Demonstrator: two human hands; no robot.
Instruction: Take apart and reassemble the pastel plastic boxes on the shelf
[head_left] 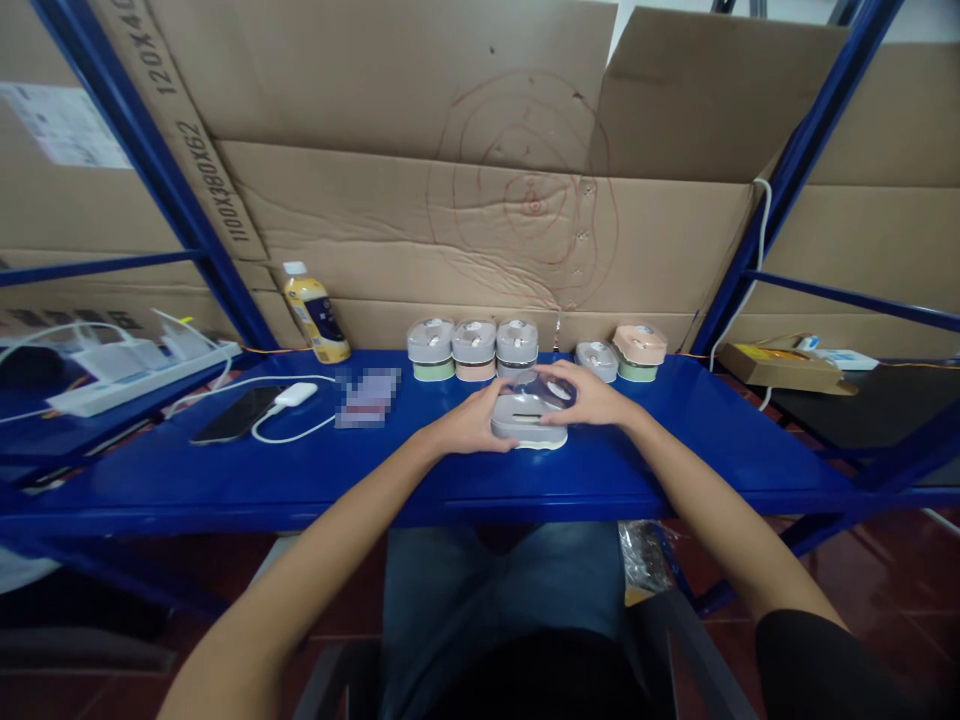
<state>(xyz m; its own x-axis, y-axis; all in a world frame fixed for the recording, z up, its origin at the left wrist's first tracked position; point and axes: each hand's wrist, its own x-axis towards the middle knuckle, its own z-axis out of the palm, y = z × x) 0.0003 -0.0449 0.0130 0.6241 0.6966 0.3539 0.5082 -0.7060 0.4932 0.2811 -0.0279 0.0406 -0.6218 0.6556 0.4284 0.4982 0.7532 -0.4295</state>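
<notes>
Between my two hands is a small grey box (529,432) with a clear, dark-looking lid (534,393) and a narrow slot in its front; it stands on the blue table. My left hand (480,418) wraps its left side, fingers behind and thumb at the lower front. From the right, my right hand (589,397) grips the lid, with its thumb near the slot. Behind them stand similar boxes in a row: one with a green base (432,350), one with a pink base (475,350) and a grey one (517,345).
To the right sit a low grey piece (598,358) and a peach-topped box (640,350). On the left are a yellow drink bottle (318,315), a phone (238,414) with a white cable, and a power strip (142,380). Cardboard (390,220) walls the back; blue posts (787,210) flank the table.
</notes>
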